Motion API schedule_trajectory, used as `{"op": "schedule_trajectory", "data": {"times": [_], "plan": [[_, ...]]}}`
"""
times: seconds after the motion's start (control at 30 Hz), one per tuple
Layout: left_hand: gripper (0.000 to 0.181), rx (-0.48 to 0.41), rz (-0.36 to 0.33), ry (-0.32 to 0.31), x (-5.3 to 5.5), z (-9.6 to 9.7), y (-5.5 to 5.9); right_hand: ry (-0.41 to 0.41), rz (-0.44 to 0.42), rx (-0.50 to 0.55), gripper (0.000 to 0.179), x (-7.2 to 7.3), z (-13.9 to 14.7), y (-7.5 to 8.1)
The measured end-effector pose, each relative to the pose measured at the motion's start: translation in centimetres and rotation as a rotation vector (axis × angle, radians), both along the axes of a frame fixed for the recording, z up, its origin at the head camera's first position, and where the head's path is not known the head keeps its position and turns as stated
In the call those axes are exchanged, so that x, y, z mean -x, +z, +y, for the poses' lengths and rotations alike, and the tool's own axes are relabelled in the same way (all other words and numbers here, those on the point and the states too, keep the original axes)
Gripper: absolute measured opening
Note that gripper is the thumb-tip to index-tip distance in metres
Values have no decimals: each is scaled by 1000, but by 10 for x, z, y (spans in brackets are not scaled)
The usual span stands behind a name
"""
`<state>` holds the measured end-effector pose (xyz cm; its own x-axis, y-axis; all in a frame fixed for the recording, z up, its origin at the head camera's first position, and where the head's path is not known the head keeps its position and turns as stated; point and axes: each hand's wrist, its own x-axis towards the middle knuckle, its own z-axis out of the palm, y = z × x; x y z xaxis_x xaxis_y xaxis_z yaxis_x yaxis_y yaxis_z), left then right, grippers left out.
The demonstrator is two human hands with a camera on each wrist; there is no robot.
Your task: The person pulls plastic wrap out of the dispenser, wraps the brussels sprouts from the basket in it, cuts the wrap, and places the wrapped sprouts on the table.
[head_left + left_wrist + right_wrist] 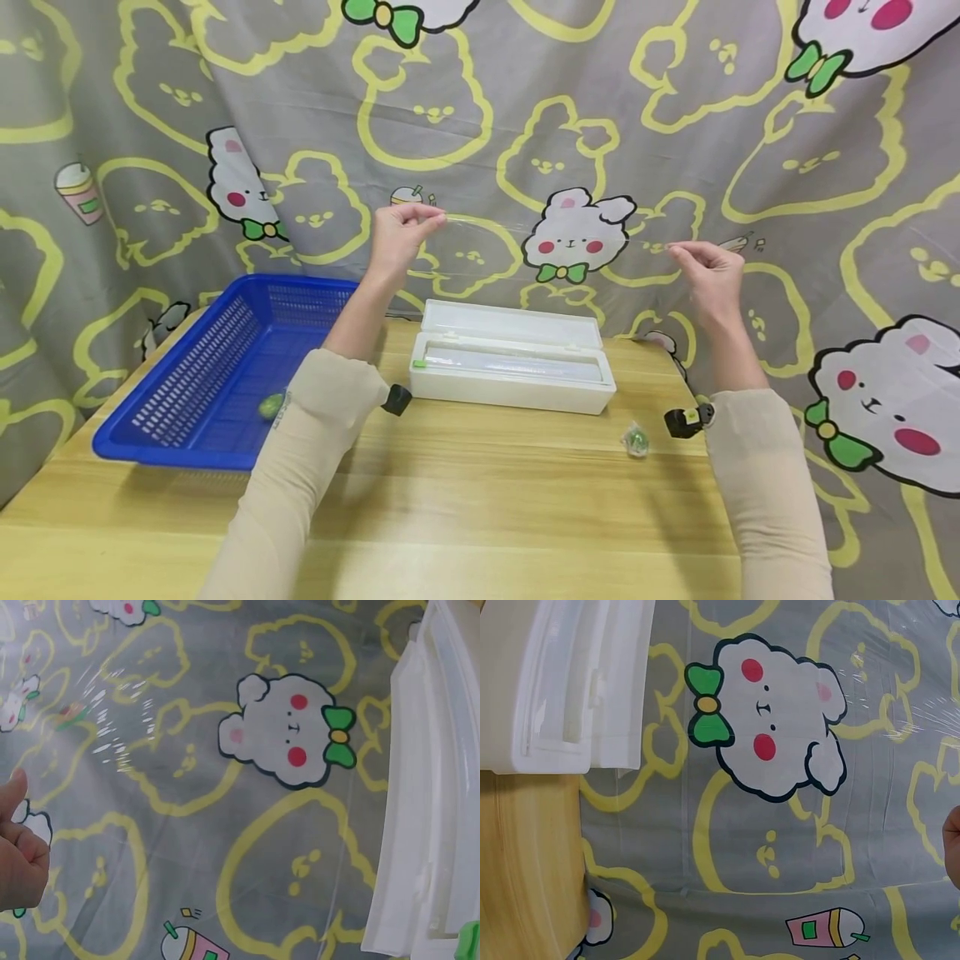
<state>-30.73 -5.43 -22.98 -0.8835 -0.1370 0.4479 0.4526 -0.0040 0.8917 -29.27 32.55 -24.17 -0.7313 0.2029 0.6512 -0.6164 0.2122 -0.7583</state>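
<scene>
A clear sheet of cling film stretches in the air between the two hands, its shine also showing in the left wrist view. The left hand pinches one upper corner between thumb and fingers. At the opposite corner, the right hand pinches the film the same way. Below and between them stands a white cling film dispenser box, its lid raised at the back. Only a small part of the right hand enters the right wrist view.
A blue plastic basket stands at the left of the wooden table, with a round green item inside. Right of the box lies a small green item wrapped in film. A patterned curtain hangs behind the table.
</scene>
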Motion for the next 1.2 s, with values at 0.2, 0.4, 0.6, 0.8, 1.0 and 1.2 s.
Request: {"op": "schedule_trajectory", "data": {"times": [0.2, 0.4, 0.6, 0.8, 1.0, 1.2], "plan": [[22, 12, 10, -10, -4, 0, 2, -9, 18, 25, 18, 5, 7, -4], [19, 9, 8, -30, -10, -2, 2, -24, 42, 12, 18, 0, 6, -5], [16, 56, -27, -38, -23, -8, 0, -18, 36, 17, 20, -12, 6, -9], [20, 170, -45, -65, -44, -17, -7, 71, 94, 4, 5, -31, 8, -18], [18, 272, -7, -108, -70, -23, -17, 117, 156, -25, 9, -58, 12, -32], [14, 358, -7, -105, -96, -31, -29, 177, 149, -65, 14, -90, 15, -49]]}}
